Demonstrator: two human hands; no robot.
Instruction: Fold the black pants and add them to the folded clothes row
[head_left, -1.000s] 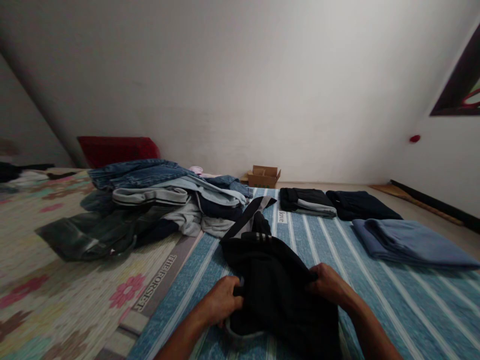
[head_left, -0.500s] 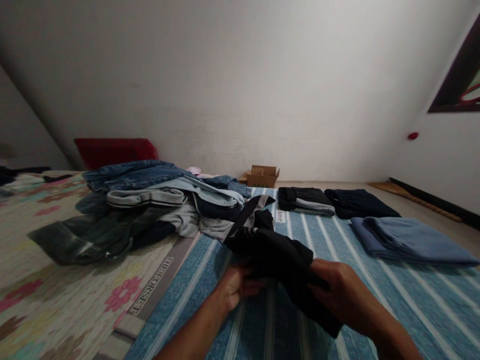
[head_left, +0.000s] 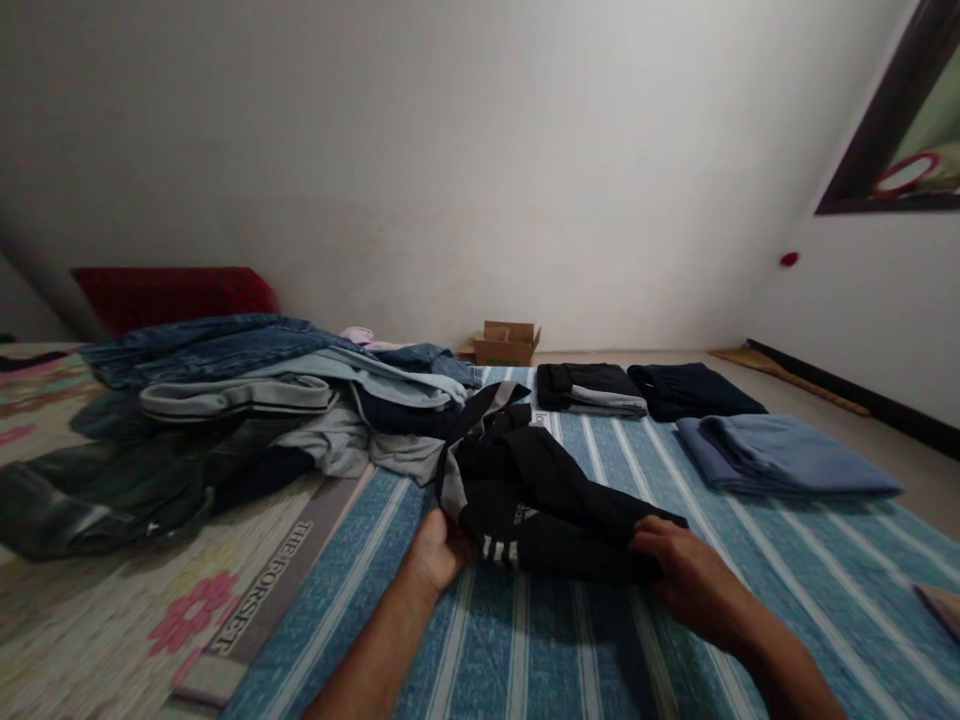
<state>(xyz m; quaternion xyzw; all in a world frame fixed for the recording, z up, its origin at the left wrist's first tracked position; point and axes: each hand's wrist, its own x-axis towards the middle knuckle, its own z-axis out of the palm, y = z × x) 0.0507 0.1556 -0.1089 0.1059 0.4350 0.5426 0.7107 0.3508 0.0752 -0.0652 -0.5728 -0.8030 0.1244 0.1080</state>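
Observation:
A black sports garment [head_left: 555,510] with grey panels, three short white stripes and small pale lettering lies crumpled across the blue striped mat. Whether it is trousers or a top I cannot tell. My left hand [head_left: 444,552] grips its near left edge beside the stripes, fingertips partly hidden under the cloth. At its right end, my right hand [head_left: 679,568] pinches the fabric between thumb and fingers. Between both hands the cloth is spread out sideways. Its far left part touches a loose heap of clothes [head_left: 300,365] with jeans and grey cloth.
Folded dark trousers [head_left: 592,385], a folded navy garment [head_left: 694,388] and a folded blue garment [head_left: 795,455] lie on the right of the striped mat [head_left: 420,620]. A flowered mat [head_left: 112,600] extends left. Against the wall are a cardboard box [head_left: 506,345] and a red object [head_left: 176,297].
The black garment has been turned and spread wider, so its white stripes now face me near the left hand. My left hand has shifted slightly left. The view has swung right.

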